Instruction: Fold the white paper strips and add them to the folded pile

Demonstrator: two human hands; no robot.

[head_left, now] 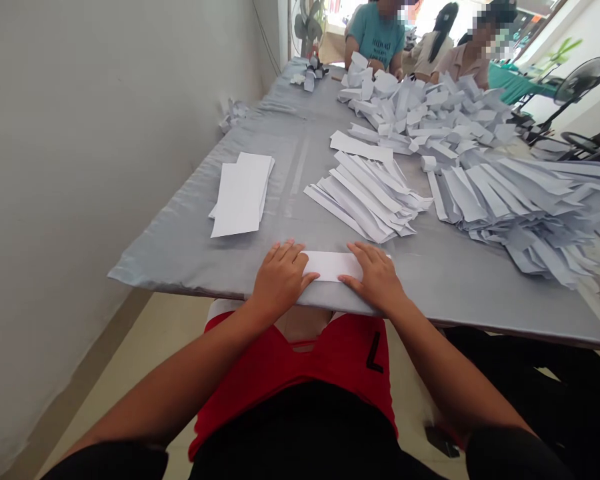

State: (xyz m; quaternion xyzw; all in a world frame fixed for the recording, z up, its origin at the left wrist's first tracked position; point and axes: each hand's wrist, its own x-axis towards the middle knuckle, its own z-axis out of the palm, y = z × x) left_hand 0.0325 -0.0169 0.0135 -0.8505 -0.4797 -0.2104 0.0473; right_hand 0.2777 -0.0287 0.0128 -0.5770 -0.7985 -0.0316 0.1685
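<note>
A white paper strip [329, 267] lies crosswise near the front edge of the grey cloth-covered table [190, 247]. My left hand [281, 272] rests on its left end, the thumb along the strip's lower side and the fingertips at its upper side. At the right end, my right hand [373, 273] holds the strip in the same way. Ahead to the left is a small stack of flat white sheets [243, 193]. Beyond my right hand, several folded paper strips [370, 193] lie fanned out.
More folded strips [510, 200] spread at the right, with a large heap of folded paper [430, 113] behind. People sit at the far end, one in a teal shirt [379, 37]. A wall [105, 133] runs along the left. A fan [583, 80] stands back right.
</note>
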